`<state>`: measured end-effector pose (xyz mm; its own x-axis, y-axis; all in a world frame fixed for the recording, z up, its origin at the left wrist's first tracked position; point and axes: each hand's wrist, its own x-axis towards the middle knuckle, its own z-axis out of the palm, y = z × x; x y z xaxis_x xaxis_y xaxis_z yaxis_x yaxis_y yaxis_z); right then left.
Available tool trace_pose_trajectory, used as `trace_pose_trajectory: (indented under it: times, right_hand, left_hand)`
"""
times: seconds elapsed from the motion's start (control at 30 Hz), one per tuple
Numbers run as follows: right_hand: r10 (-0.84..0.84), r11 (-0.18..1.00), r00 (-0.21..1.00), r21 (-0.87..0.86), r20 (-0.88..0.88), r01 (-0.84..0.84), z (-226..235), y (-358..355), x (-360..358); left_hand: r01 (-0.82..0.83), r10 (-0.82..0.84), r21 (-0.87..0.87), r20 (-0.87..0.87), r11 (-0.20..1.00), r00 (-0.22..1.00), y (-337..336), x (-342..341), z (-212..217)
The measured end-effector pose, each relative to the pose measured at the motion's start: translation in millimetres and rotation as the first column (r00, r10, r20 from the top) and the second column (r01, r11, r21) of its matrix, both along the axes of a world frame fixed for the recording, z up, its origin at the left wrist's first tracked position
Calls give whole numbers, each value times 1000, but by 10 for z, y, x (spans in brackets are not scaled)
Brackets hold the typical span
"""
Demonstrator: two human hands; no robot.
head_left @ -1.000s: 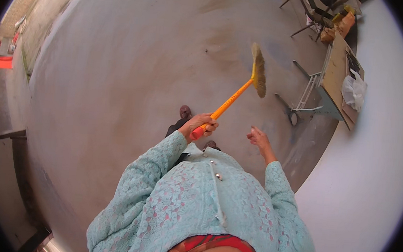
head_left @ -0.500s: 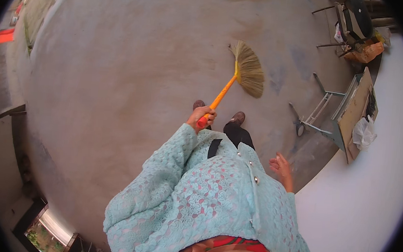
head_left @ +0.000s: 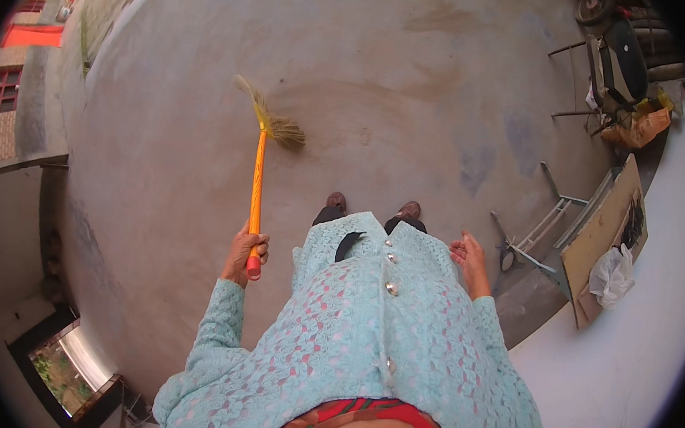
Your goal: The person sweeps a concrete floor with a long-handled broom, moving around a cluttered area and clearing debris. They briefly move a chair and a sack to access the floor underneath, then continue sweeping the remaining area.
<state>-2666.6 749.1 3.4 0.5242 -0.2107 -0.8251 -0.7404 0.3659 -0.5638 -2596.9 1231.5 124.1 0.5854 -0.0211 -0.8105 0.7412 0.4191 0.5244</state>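
A broom (head_left: pixel 258 183) with an orange handle and straw-coloured bristles reaches out ahead on my left. My left hand (head_left: pixel 243 256) is wrapped round the handle close to its red end. The bristle head is over the concrete floor (head_left: pixel 170 152), its fan seen nearly edge-on; whether it touches the floor I cannot tell. On my right side, my right hand (head_left: pixel 469 260) hangs beside my light-blue lace jacket, with its fingers partly curled and nothing visible in them. My two brown shoes (head_left: pixel 409 210) stand on the floor between the hands.
On the right, a folding metal frame with a board (head_left: pixel 598 242) leans by a white wall (head_left: pixel 629 357), a white plastic bag (head_left: pixel 613 275) on it. Farther off stand a dark chair (head_left: pixel 621 63) and an orange bag (head_left: pixel 643 129). A low wall (head_left: pixel 4 219) lies left.
My left hand has swung the broom leftward, from in front of my body out to my left side. The bristle fan has turned edge-on. My right hand has shifted slightly left and up.
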Motion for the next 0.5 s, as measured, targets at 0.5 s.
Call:
trace_pose_trajectory:
  times: [0.5]
  right_hand:
    - [119,980,986,-144,-121,-136,-372,-349,-889]
  left_hand:
    - [124,-243,-667,-88,735,966,-1164,578,-226]
